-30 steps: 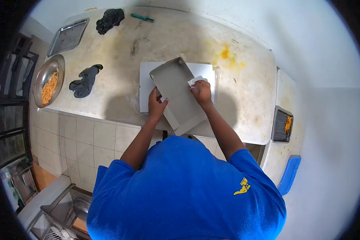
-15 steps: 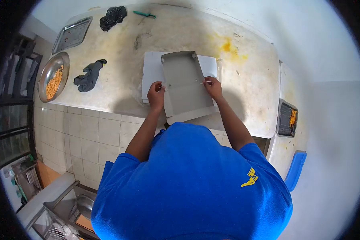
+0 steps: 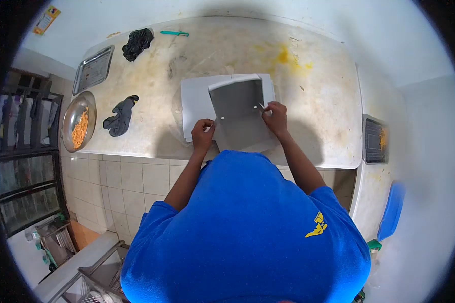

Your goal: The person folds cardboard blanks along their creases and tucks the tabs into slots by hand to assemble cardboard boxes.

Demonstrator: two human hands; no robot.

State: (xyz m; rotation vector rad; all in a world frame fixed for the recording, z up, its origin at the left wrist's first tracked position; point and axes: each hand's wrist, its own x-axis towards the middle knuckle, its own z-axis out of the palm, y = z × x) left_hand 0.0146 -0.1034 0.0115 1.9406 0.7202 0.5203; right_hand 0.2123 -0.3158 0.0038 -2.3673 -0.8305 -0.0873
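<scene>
Curled left hand [image 3: 202, 136] and right hand [image 3: 276, 119] pinch a grey cardboard box [image 3: 239, 112]; pale tabletop [image 3: 321, 106] extends right, front edge near.

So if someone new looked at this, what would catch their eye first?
Probably the bright blue shirt filling the lower middle of the view. Just beyond it is a grey cardboard box, with the left hand and right hand at its sides. Then come the yellow stain toward the back of the table and the metal bowl of orange strips at its left end.
</scene>
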